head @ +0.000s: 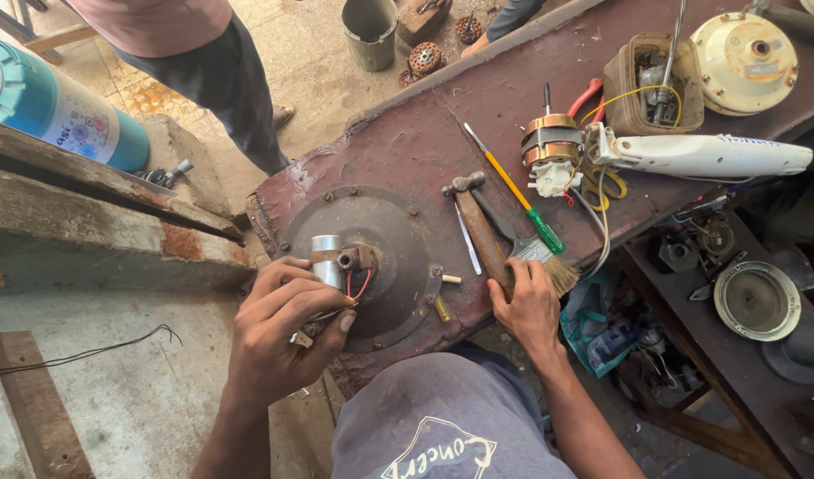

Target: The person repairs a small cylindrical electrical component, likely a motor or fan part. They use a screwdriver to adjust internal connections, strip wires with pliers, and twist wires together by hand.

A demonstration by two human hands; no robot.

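Two hands work at the round metal plate (371,257) on the bench. The left hand (278,333) is clamped on a small silver cylinder (326,260) at the plate's near-left edge, its long axis upright in frame. The right hand (526,306), right of the plate, grips the hammer (479,226) handle, head pointing away. A blue labelled cylinder (56,102) lies far left of the plate.

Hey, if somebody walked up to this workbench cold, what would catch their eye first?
Probably the left hand gripping a small silver cylinder with red wires over a round metal plate near the bench's front edge. Just right of it, the right hand closes on a hammer handle, beside a green-handled screwdriver.
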